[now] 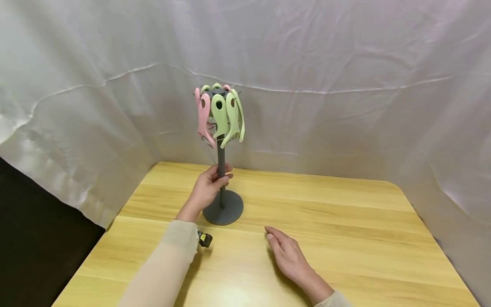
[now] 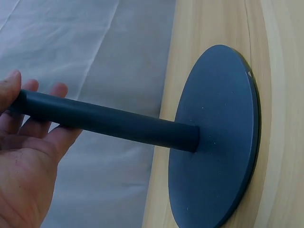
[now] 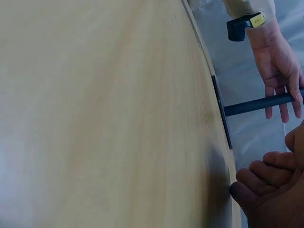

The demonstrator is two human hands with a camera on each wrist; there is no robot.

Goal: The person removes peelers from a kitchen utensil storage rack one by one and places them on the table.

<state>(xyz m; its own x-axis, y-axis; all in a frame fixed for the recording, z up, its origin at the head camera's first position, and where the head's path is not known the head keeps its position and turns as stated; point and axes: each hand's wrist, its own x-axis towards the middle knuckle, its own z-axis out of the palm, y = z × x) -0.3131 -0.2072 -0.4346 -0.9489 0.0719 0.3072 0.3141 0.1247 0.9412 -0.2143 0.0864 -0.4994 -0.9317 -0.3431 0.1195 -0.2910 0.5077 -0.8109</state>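
A dark grey stand (image 1: 221, 155) with a round base (image 1: 230, 213) stands upright at the table's left-centre. Around its top hang several pink peelers (image 1: 204, 115) and light green peelers (image 1: 220, 113), Y-shaped with an oval hole in each handle. My left hand (image 1: 209, 187) grips the stand's pole (image 2: 118, 123) partway up, thumb on one side and fingers on the other. The right hand (image 1: 287, 253) is held over the table to the right of the base, fingers relaxed; it holds nothing. In the right wrist view, that hand (image 3: 270, 190) shows at the lower right.
The wooden table (image 1: 326, 213) carries the stand. Pale grey cloth (image 1: 307, 119) hangs close behind the table and along its sides. A small black camera (image 1: 205, 239) sits on the left wrist. A dark area (image 1: 34, 234) lies off the left edge.
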